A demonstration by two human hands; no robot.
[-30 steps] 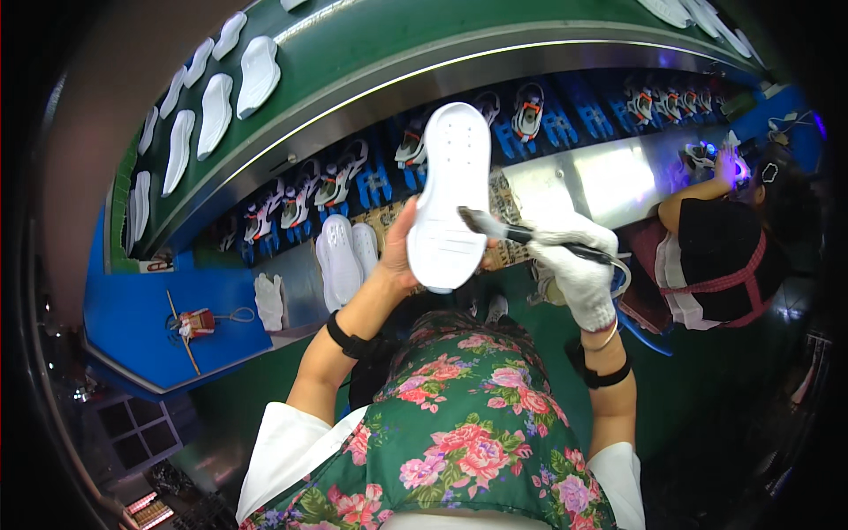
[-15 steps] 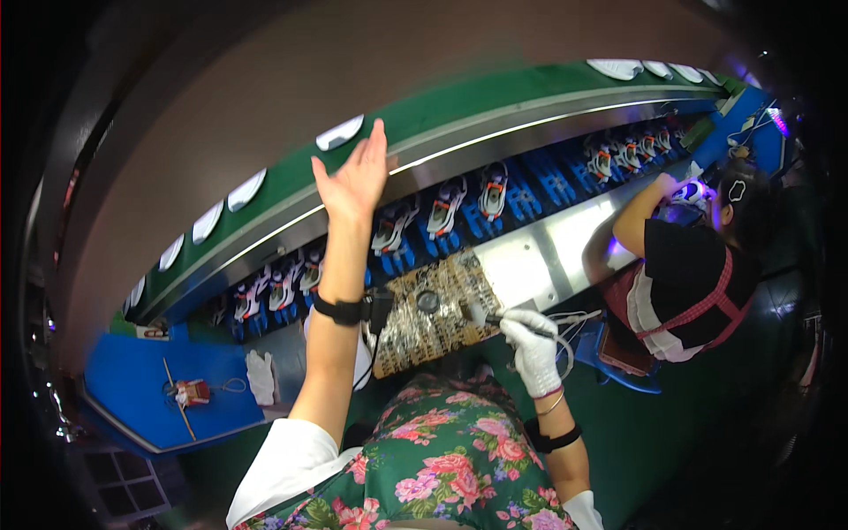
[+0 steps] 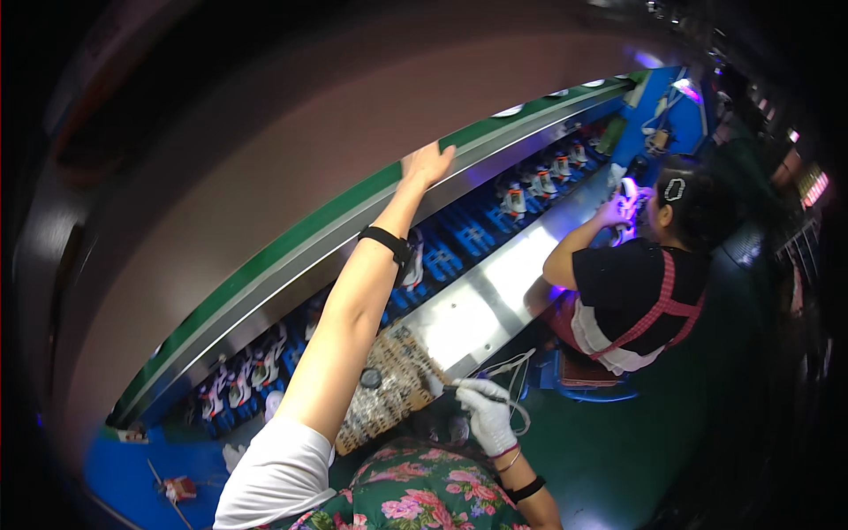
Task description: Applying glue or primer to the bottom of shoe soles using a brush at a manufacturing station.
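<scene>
My bare left hand reaches far forward to the green belt, under the edge of the brown overhang. Its thumb stands apart and the other fingers are partly hidden; I see nothing held. My right hand, in a white glove, is closed around a slim brush-like tool, mostly covered by the fingers. The tool's end lies over a worktop mat covered in wrinkled, stained film. A small round dark object sits on this mat.
Below the belt, shoe uppers stand on a row of blue racks. A shiny metal worktop extends right toward a seated co-worker handling a purple-lit shoe. White cords loop beside my right hand. A blue table stands at left.
My left hand has gone forward and right, from above the belt's edge to under the overhang. My view has swung right. The right hand keeps its hold on the tool.
</scene>
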